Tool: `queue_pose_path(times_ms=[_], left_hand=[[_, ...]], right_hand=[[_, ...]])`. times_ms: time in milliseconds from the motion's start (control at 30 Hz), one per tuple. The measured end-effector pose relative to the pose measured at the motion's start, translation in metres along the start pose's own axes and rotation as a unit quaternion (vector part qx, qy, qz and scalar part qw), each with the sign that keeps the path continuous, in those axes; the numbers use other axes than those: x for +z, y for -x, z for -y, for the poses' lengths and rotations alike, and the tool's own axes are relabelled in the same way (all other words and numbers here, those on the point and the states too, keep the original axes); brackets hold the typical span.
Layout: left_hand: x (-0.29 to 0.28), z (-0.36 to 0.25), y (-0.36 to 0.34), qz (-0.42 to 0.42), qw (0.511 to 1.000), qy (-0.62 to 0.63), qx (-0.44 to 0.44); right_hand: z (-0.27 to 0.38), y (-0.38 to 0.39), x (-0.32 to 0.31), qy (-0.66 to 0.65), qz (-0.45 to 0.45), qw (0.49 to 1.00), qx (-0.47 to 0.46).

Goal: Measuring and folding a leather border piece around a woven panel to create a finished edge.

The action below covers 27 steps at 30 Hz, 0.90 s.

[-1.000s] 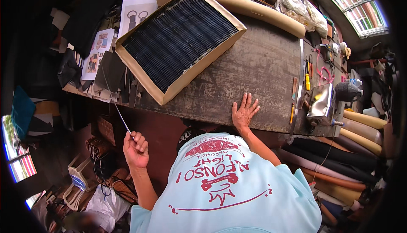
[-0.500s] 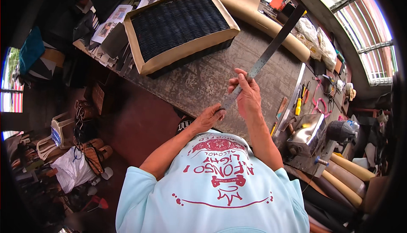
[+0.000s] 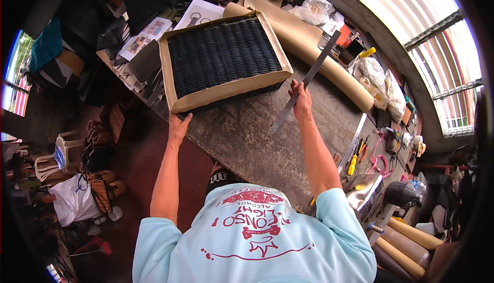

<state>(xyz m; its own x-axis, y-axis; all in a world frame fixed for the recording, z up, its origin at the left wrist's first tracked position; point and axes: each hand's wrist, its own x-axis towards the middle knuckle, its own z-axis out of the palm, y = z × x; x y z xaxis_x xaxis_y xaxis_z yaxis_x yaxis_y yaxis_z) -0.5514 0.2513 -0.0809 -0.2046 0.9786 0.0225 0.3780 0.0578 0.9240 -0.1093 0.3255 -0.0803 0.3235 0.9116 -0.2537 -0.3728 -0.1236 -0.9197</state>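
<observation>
A long grey metal ruler [image 3: 321,59] is gripped near its middle by my right hand [image 3: 302,100], its fingers closed round it. It slants up and to the right over the table, its near end just above the worn tabletop. My left hand [image 3: 179,127] grips the near left corner of a black woven basket [image 3: 224,51], thumb at the side; part of its fingers is hidden. Tan material [image 3: 231,88] bands the basket's edges, framing its black woven face. The basket sits on the table to the left of the ruler.
Beyond the basket lies a large tan roll [image 3: 339,79]. Printed sheets [image 3: 149,33] and dark scraps crowd the table's left edge. On the right are a yellow-handled screwdriver [image 3: 352,164], a pink strap [image 3: 382,154] and plastic bags [image 3: 373,79]. A white chair [image 3: 56,154] stands at left.
My left hand has let go of the ruler's near end and reached left to the basket's corner. My right hand, still holding the ruler, has moved slightly forward.
</observation>
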Motion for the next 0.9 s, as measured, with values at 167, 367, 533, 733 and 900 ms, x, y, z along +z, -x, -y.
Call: queue_pose_path(times_ms=[167,367,533,733,900], left_hand=[[-0.011,-0.003,-0.003,0.042,0.999,0.007,0.000],[-0.044,-0.066,0.004,0.060,0.997,0.003,0.054],[-0.074,-0.135,-0.004,0.091,0.991,-0.015,0.099],[-0.076,-0.162,-0.061,0.090,0.979,-0.126,0.133],[-0.075,-0.186,-0.094,0.163,0.977,-0.121,0.069]], right_hand=[[-0.004,-0.009,0.021,-0.096,0.015,0.995,0.009],[0.051,0.061,0.028,-0.019,-0.039,0.998,-0.041],[0.117,0.138,0.031,0.053,-0.064,0.986,-0.145],[0.170,0.173,0.058,0.224,-0.083,0.951,-0.198],[0.182,0.180,0.058,0.308,-0.061,0.935,-0.165]])
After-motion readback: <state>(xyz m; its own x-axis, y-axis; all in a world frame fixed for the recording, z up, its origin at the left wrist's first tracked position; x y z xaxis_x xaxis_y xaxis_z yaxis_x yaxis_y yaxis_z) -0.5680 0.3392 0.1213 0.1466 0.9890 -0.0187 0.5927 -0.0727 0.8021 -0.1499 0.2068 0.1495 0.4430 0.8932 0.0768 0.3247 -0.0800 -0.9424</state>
